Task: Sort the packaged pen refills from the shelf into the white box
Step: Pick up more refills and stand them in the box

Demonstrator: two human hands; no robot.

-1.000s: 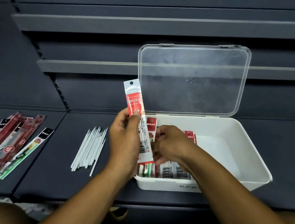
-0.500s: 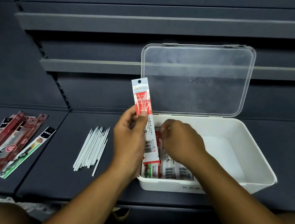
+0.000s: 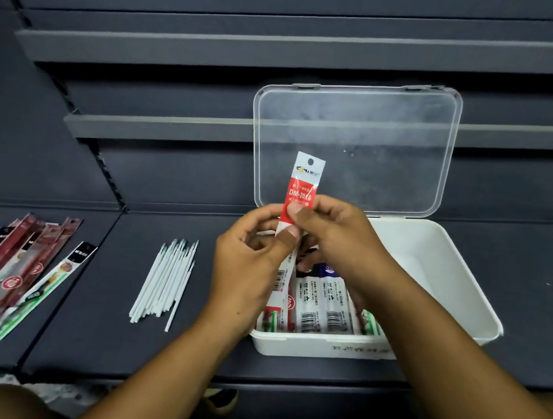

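White box [image 3: 451, 263] already holds packets [image 3: 323, 304] at its near left; a pile [image 3: 16, 269] well left of it remains, so we judge sorting partly done. Our left hand [image 3: 247, 268] and right hand [image 3: 337, 237] both pinch a red packet [image 3: 301, 188] upright above its left edge; earlier the right hand reached inside.

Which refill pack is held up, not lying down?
The red-and-white pack, pinched upright by the left hand and right hand. The packs in the box and the pile on the left lie flat.

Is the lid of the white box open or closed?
Open. The clear lid stands upright behind the white box, and the packets inside are uncovered.
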